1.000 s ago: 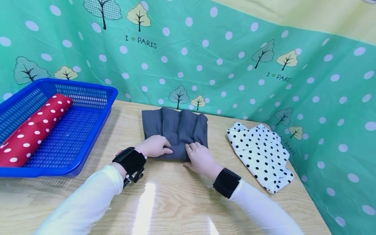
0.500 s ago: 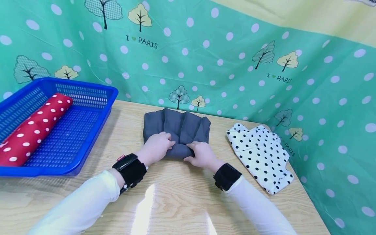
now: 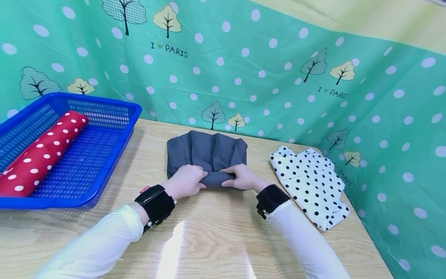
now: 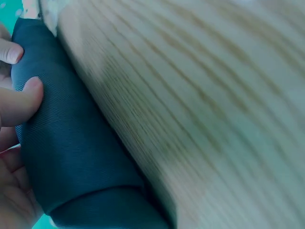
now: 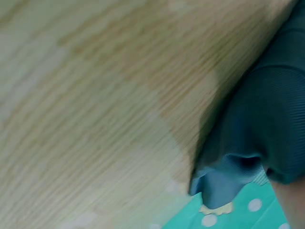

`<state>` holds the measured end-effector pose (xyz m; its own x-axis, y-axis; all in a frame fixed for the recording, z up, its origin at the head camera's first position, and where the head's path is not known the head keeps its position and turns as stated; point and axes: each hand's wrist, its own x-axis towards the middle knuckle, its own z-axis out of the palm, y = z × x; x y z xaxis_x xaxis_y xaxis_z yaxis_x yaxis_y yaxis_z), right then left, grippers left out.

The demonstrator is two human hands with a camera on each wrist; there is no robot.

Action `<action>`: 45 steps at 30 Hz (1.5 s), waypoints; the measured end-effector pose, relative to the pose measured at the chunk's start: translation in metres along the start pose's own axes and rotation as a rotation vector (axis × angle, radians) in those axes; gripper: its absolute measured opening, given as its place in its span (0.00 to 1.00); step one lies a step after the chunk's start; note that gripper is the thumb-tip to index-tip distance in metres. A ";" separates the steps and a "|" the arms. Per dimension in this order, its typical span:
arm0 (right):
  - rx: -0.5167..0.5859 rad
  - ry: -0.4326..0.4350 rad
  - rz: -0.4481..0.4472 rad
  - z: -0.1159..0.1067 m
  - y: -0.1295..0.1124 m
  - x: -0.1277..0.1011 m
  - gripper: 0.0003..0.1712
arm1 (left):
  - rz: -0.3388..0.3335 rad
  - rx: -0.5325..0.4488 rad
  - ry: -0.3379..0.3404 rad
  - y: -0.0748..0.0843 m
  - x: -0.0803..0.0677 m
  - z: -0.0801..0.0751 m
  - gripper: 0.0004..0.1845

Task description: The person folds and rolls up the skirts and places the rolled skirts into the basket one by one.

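Grey cloth [image 3: 207, 155] is lain mid-surface [image 3: 209, 240], its near edge rolled; the roll is gripped by left hand [image 3: 185, 180] and right hand [image 3: 244, 177], fingers curled round it. Blue basket [image 3: 104, 155] is seen at left; dotted white cloth [image 3: 310, 182] at right.

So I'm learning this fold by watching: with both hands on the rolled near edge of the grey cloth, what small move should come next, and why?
Probably another short roll away from the body. Both the left hand and right hand grip the rolled near edge of the grey cloth, and most of it lies flat and unrolled beyond them on the table.
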<state>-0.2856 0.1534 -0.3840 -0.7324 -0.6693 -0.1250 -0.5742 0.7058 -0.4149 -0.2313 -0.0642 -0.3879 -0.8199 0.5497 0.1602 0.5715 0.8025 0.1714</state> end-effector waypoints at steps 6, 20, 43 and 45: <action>0.152 -0.057 0.102 -0.004 0.009 0.003 0.23 | -0.090 -0.222 -0.062 -0.007 0.004 -0.004 0.16; 0.280 -0.126 0.219 -0.002 0.010 0.007 0.23 | -0.137 -0.405 -0.242 -0.027 0.013 -0.008 0.15; -0.574 0.292 -0.213 0.011 -0.044 -0.012 0.16 | -0.143 -0.200 -0.131 -0.030 0.007 0.010 0.17; -0.641 0.287 -0.210 0.018 -0.048 -0.017 0.23 | -0.140 -0.203 -0.112 -0.032 0.008 0.011 0.17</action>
<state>-0.2386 0.1263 -0.3783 -0.6001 -0.7801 0.1770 -0.7496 0.6257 0.2158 -0.2567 -0.0828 -0.4026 -0.8839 0.4675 0.0147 0.4379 0.8161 0.3772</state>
